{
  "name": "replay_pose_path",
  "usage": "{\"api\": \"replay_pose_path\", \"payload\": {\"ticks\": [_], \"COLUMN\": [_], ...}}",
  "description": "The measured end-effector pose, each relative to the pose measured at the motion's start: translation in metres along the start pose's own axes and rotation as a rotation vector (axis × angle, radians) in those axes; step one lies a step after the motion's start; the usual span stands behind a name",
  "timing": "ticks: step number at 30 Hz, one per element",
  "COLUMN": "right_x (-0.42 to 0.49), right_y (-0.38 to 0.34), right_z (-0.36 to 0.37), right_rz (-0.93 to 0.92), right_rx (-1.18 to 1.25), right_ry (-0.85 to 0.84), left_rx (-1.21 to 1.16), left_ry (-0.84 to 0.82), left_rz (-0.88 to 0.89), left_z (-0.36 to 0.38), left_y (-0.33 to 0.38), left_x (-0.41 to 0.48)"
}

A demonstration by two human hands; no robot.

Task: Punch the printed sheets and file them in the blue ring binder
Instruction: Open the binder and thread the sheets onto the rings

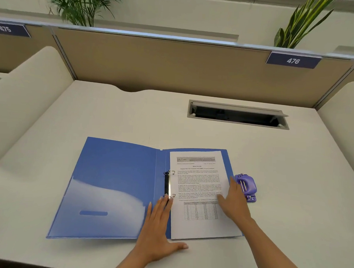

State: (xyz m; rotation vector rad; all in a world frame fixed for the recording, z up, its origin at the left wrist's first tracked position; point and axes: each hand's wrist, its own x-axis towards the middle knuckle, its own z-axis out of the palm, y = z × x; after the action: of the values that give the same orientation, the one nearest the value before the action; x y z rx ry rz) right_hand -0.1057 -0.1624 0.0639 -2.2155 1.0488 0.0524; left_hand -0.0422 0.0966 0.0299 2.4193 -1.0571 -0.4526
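The blue ring binder (pixel 110 183) lies open flat on the desk. Printed sheets (pixel 198 180) rest on its right half, their left edge at the two metal rings (pixel 171 183). My left hand (pixel 158 229) lies flat on the binder's spine near the lower ring, fingers stretched toward it. My right hand (pixel 233 200) presses flat on the right part of the sheets. A purple hole punch (pixel 246 186) sits on the desk just right of the binder, partly behind my right hand.
The white desk (pixel 131 119) has a grey cable slot (pixel 237 114) with a raised lid at the back right. A tan partition (pixel 165 61) labelled 476 closes the back. Cream side panels stand left and right. Plants rise behind the partition.
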Motion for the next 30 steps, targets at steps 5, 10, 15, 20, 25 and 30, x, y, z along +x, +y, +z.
{"api": "replay_pose_path", "payload": {"ticks": [5,10,15,20,25,30], "right_x": [-0.004,0.001,0.005,0.008,0.011,0.031], "right_y": [0.008,0.012,0.011,0.007,-0.023,-0.081], "right_z": [0.010,0.020,0.029,0.033,0.035,0.047], "right_rz": [-0.023,-0.058,-0.072,-0.125,-0.318,-0.409], "right_rx": [0.018,0.029,0.006,0.038,0.084,0.222], "right_ry": [0.006,0.044,0.077,0.156,0.267,0.083], "left_rx": [0.092,0.062,0.072,0.083,-0.009,-0.252], "left_ry": [-0.043,-0.032,-0.039,-0.041,0.050,0.299], "left_rz": [-0.042,0.003,0.033,0.075,0.052,-0.141], "left_z": [-0.002,-0.011,-0.022,-0.029,-0.040,-0.058], "left_y": [-0.007,-0.022,-0.035,-0.039,-0.041,-0.047], "left_x": [0.006,0.017,0.029,0.034,0.048,0.103]}}
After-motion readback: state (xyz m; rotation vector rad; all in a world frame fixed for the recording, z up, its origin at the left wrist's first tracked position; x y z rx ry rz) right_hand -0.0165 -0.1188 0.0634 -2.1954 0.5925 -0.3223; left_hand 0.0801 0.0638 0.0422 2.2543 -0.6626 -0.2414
